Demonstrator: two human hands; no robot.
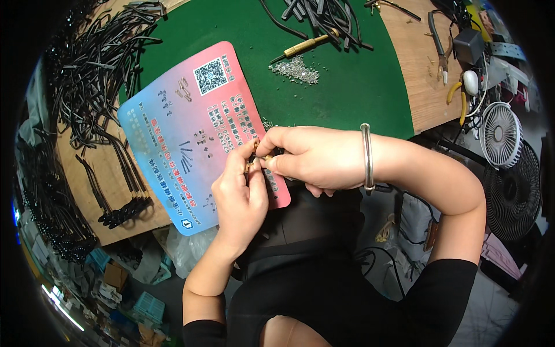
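Note:
My left hand (241, 188) pinches a small gold-and-black piece (252, 155) between thumb and fingers, over the near right edge of a pink and blue printed mat (222, 139). My right hand (315, 156), a silver bangle on its wrist, meets it there; its thumb and forefinger are closed at the same piece. The fingers cover most of the piece, so its kind cannot be told. Small groups of loose parts lie on the mat: gold-toned pieces (184, 89), thin dark pins (185, 157) and tiny dark bits (202, 137).
Beyond my hands, a brass-coloured screwdriver (303, 47) lies beside a heap of tiny silvery parts (296, 70) on the green surface (352, 87). Black strips (110, 63) pile up at the left, more (324, 17) at the back. Yellow-handled pliers (457, 98) and a white fan (500, 135) are at right.

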